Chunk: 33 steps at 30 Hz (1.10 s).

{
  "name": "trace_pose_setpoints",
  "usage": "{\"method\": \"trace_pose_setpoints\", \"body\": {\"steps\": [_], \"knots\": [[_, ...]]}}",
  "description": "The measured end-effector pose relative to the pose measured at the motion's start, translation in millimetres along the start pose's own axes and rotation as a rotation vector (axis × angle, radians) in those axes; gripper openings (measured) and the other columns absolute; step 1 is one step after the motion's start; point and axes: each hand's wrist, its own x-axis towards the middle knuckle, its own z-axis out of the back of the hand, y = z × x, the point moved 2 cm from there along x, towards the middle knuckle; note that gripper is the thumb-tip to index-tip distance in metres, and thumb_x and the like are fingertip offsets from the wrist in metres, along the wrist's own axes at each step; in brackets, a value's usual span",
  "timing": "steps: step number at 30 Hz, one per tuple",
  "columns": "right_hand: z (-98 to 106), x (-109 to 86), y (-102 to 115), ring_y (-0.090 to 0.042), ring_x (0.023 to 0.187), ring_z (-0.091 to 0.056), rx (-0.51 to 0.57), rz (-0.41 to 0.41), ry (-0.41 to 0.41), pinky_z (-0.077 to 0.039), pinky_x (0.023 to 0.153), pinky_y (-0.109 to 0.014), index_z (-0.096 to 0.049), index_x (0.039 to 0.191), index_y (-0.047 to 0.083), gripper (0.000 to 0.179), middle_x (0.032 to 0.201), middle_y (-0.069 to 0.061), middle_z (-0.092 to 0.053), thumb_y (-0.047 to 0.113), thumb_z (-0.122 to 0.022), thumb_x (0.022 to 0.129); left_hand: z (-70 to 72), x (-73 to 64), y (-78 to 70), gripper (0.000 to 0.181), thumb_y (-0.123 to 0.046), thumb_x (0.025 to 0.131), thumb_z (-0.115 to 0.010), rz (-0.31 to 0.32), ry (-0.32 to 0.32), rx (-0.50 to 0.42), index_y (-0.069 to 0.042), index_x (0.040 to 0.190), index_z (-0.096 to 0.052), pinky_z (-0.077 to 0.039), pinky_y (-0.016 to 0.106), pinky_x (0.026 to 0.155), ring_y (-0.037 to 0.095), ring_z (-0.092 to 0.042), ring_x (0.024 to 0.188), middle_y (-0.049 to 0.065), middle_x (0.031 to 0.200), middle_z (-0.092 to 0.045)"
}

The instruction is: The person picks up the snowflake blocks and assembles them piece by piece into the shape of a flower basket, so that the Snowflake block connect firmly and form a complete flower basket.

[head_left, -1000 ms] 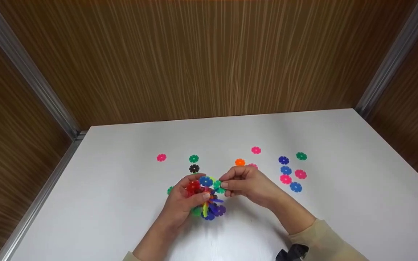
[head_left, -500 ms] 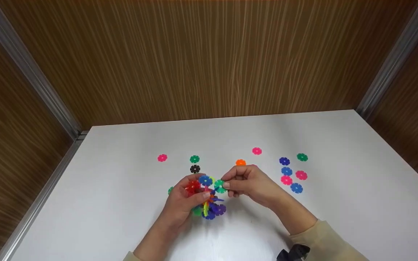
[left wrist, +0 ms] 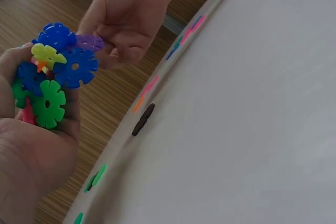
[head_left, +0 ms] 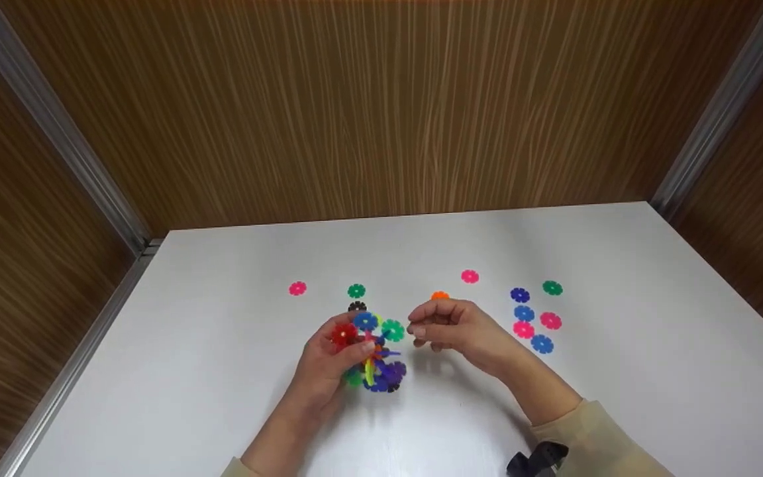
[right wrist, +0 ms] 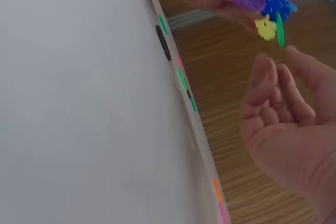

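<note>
My left hand grips a cluster of interlocked plastic flower discs above the table, thumb across its near side. Blue, red, yellow, purple and green discs stick out of the cluster at many angles. On its right side a light green disc juts toward my right hand. That hand hovers just right of it, with fingers loosely bent and nothing between them. The right wrist view shows a gap between the thumb and fingertips and the green disc. Discs deep in the left palm are hidden.
Loose discs lie on the white table: pink, green and black behind the left hand, orange and pink behind the right. Several more, including a dark blue disc, lie farther right. A wood-grain panel stands behind.
The right hand has let go of the light green disc, which now stays on the cluster. The left hand has moved the cluster slightly left and up, away from the right fingers.
</note>
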Motion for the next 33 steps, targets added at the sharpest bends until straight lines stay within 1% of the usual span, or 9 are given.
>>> {"method": "trace_pose_setpoints", "body": {"steps": [3, 9, 13, 18, 21, 25, 29, 31, 33], "knots": [[0.6, 2.0, -7.7, -0.027, 0.106, -0.070, -0.127, -0.004, 0.026, -0.058, 0.090, -0.034, -0.072, 0.124, -0.002, 0.031, 0.118, -0.016, -0.074, 0.014, -0.077, 0.098, 5.2, 1.3, -3.3, 0.060, -0.016, 0.092, -0.084, -0.011, -0.061, -0.076, -0.009, 0.145, -0.056, -0.056, 0.033, 0.103, 0.028, -0.064, 0.126, 0.014, 0.138, -0.061], [-19.1, 4.8, -17.1, -0.018, 0.109, -0.071, -0.403, 0.018, 0.157, -0.057, 0.097, -0.029, -0.081, 0.118, 0.013, 0.025, 0.115, 0.000, -0.078, 0.013, -0.084, 0.093, 14.6, 0.5, -8.5, 0.056, -0.012, 0.095, -0.081, -0.054, -0.133, -0.182, -0.005, 0.143, -0.055, -0.055, 0.033, 0.103, 0.027, -0.064, 0.127, 0.013, 0.136, -0.063], [-31.1, 8.2, -14.4, -0.013, 0.113, -0.068, -0.563, 0.098, 0.208, -0.055, 0.102, -0.032, -0.082, 0.121, 0.018, 0.033, 0.116, 0.006, -0.076, 0.011, -0.087, 0.089, 16.2, 0.1, -10.7, 0.056, -0.011, 0.095, -0.080, -0.065, -0.138, -0.206, -0.005, 0.145, -0.054, -0.055, 0.033, 0.104, 0.026, -0.063, 0.128, 0.012, 0.138, -0.063], [-37.3, 9.7, -13.9, -0.011, 0.110, -0.060, -0.733, 0.153, 0.227, -0.053, 0.099, -0.036, -0.084, 0.115, 0.022, 0.030, 0.109, 0.011, -0.069, 0.011, -0.088, 0.088, 15.7, 0.4, -11.1, 0.056, -0.011, 0.095, -0.081, -0.062, -0.139, -0.210, -0.005, 0.144, -0.054, -0.054, 0.032, 0.105, 0.026, -0.064, 0.128, 0.012, 0.137, -0.064], [-36.7, 8.6, -14.1, -0.011, 0.106, -0.062, -0.703, 0.145, 0.233, -0.054, 0.098, -0.033, -0.081, 0.109, 0.021, 0.024, 0.106, 0.012, -0.069, 0.009, -0.087, 0.089, 15.0, -0.2, -11.7, 0.057, -0.011, 0.094, -0.082, -0.051, -0.146, -0.218, -0.005, 0.144, -0.054, -0.054, 0.032, 0.104, 0.026, -0.065, 0.127, 0.013, 0.137, -0.064], [-29.4, 3.8, -13.4, -0.013, 0.097, -0.068, -0.541, 0.095, 0.221, -0.058, 0.091, -0.028, -0.074, 0.106, 0.020, 0.019, 0.102, 0.008, -0.074, 0.007, -0.081, 0.094, 13.2, -0.8, -11.2, 0.056, -0.009, 0.094, -0.081, -0.044, -0.137, -0.222, -0.005, 0.144, -0.054, -0.055, 0.032, 0.104, 0.027, -0.065, 0.127, 0.014, 0.137, -0.063], [-15.7, -1.1, -4.8, -0.022, 0.089, -0.071, -0.294, 0.079, 0.094, -0.061, 0.081, -0.030, -0.073, 0.109, 0.012, 0.012, 0.102, -0.006, -0.076, 0.008, -0.076, 0.098, 9.4, -0.3, -8.5, 0.058, -0.009, 0.094, -0.082, -0.036, -0.113, -0.201, -0.005, 0.144, -0.054, -0.056, 0.033, 0.102, 0.027, -0.064, 0.126, 0.014, 0.135, -0.062], [-10.5, -3.1, 2.0, -0.024, 0.088, -0.071, -0.177, 0.087, 0.024, -0.062, 0.080, -0.031, -0.073, 0.113, 0.008, 0.014, 0.105, -0.012, -0.075, 0.010, -0.075, 0.099, 7.0, 0.3, -7.1, 0.059, -0.008, 0.092, -0.083, -0.029, -0.099, -0.183, -0.004, 0.143, -0.055, -0.056, 0.033, 0.102, 0.027, -0.065, 0.124, 0.015, 0.135, -0.062], [-8.7, -4.6, 7.9, -0.025, 0.087, -0.072, -0.088, 0.105, -0.009, -0.063, 0.081, -0.033, -0.072, 0.116, 0.004, 0.018, 0.107, -0.017, -0.075, 0.011, -0.074, 0.100, 4.7, 0.4, -5.7, 0.059, -0.008, 0.091, -0.083, -0.030, -0.077, -0.163, -0.004, 0.143, -0.054, -0.057, 0.034, 0.102, 0.027, -0.066, 0.123, 0.015, 0.135, -0.062]]}}
